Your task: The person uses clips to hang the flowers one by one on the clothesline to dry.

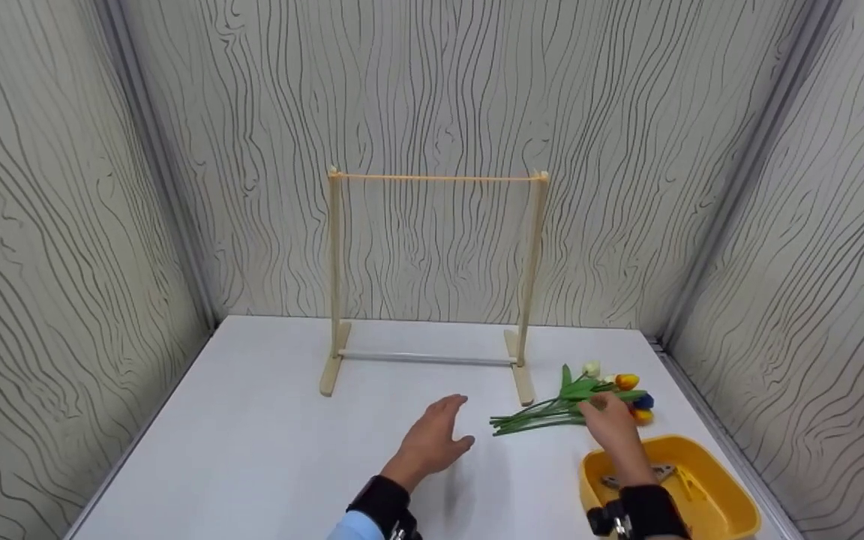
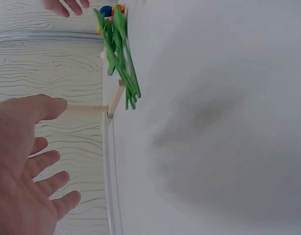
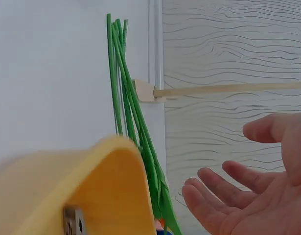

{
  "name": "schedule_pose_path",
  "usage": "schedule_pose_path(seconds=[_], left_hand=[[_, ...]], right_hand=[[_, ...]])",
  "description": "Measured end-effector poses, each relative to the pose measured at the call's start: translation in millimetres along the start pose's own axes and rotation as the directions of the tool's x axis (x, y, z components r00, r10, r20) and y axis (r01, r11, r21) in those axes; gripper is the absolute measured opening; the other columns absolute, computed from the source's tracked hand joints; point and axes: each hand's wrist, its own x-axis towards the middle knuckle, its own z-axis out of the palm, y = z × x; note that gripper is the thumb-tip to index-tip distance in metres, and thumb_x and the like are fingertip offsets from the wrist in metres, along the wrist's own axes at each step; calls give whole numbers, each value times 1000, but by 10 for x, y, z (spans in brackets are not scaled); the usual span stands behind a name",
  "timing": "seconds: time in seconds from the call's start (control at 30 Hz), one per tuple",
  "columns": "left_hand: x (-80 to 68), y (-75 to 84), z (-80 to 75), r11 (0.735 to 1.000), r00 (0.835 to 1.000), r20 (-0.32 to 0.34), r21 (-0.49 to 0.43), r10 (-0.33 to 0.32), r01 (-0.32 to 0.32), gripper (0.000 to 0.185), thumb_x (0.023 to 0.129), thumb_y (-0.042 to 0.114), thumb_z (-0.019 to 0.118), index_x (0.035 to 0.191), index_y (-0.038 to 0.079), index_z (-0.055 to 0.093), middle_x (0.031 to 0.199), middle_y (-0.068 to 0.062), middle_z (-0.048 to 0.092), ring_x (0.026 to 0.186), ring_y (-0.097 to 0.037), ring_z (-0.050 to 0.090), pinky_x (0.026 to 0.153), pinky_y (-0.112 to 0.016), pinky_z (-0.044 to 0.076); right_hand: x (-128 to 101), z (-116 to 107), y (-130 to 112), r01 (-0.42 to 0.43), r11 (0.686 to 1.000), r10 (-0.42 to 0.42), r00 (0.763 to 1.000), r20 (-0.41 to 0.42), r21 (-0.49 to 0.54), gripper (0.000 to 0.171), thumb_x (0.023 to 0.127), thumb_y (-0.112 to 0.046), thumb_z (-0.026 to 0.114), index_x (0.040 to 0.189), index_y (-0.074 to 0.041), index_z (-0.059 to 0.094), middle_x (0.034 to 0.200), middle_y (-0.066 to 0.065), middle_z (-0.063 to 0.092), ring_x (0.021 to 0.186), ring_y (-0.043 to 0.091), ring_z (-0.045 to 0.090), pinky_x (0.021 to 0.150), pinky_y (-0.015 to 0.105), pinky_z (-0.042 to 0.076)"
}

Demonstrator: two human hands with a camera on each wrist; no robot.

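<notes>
Several artificial tulips (image 1: 574, 399) with green stems lie in a bunch at the right of the white table. Their heads are white, orange-yellow and blue. Over the bunch hovers my right hand (image 1: 613, 427); in the right wrist view its fingers are loosely bent, apart from the stems (image 3: 122, 83), and hold nothing. My left hand (image 1: 434, 441) is held above the table left of the stem ends, thumb and fingers spread, with nothing in it. The left wrist view shows the same left hand (image 2: 28, 161) apart from the tulips (image 2: 118, 54).
A wooden frame (image 1: 334, 262) with an orange cord (image 1: 436, 178) across its top and a pale bar (image 1: 428, 358) below stands at the back. A yellow basin (image 1: 732, 491) at the front right holds a metal tool (image 1: 663, 472) and a small yellow clip-like piece (image 1: 691, 486). Patterned walls enclose the table.
</notes>
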Motion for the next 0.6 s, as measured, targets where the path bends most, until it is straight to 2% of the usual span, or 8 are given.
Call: schedule_pose_path(seconds=[0.13, 0.23, 0.3, 0.33, 0.47, 0.53, 0.57, 0.6], left_hand=[[78, 91, 213, 999, 994, 104, -43, -26, 30, 62, 101, 27, 77, 155, 8, 55, 162, -15, 57, 154, -34, 52, 127, -52, 46], [190, 130, 345, 997, 988, 155, -69, -9, 20, 61, 100, 26, 76, 154, 5, 56, 161, -16, 58, 154, -35, 52, 128, -53, 45], [287, 124, 434, 994, 983, 183, -103, 1, 19, 61, 100, 24, 75, 154, 3, 56, 160, -18, 58, 154, -37, 52, 129, -54, 43], [361, 64, 522, 995, 984, 175, -99, 25, -7, 58, 101, 25, 74, 152, 4, 57, 159, -17, 60, 152, -35, 54, 127, -53, 46], [582, -63, 752, 993, 986, 163, -119, 43, -23, 56, 100, 19, 72, 151, 1, 58, 154, -20, 63, 147, -36, 58, 125, -54, 48], [720, -204, 952, 995, 990, 122, -76, 78, -69, 53, 99, 18, 70, 148, 2, 60, 148, -18, 66, 140, -32, 64, 118, -49, 54], [721, -164, 944, 994, 989, 135, -94, 64, -51, 55, 98, 15, 71, 149, -1, 58, 150, -20, 65, 142, -34, 62, 121, -50, 52], [730, -152, 960, 994, 989, 136, -99, 65, -51, 55, 98, 15, 71, 150, -1, 58, 151, -20, 64, 142, -35, 62, 121, -50, 52]], right_hand=[[75, 258, -61, -20, 992, 19, 1000, 13, 125, 65, 110, -26, 46, 156, 19, 36, 160, 42, 39, 148, 54, 46, 121, 59, 51], [164, 463, -73, 2, 996, -1, 1000, -9, 87, 67, 107, -25, 48, 153, 22, 36, 157, 45, 41, 139, 54, 54, 103, 51, 62], [272, 609, -20, 10, 999, -8, 999, -42, 48, 74, 106, -28, 53, 156, 22, 30, 154, 48, 42, 128, 54, 59, 88, 48, 64], [383, 698, 59, 4, 1000, -3, 998, -63, 21, 77, 105, -31, 55, 158, 20, 28, 153, 48, 43, 123, 53, 62, 82, 46, 64], [687, 989, 343, 5, 999, -11, 994, -113, -48, 88, 103, -35, 59, 165, 10, 17, 157, 50, 38, 131, 59, 57, 97, 56, 59], [717, 1067, 411, 4, 995, -16, 992, -123, -98, 86, 102, -35, 60, 167, 6, 20, 159, 50, 35, 137, 61, 52, 105, 61, 54], [666, 1079, 395, 8, 994, -21, 993, -118, -105, 86, 102, -32, 59, 169, 4, 20, 160, 52, 30, 136, 63, 50, 108, 64, 51], [625, 1088, 390, 10, 992, -25, 992, -121, -127, 84, 102, -31, 60, 170, 1, 22, 158, 54, 29, 128, 63, 54, 103, 63, 52]])
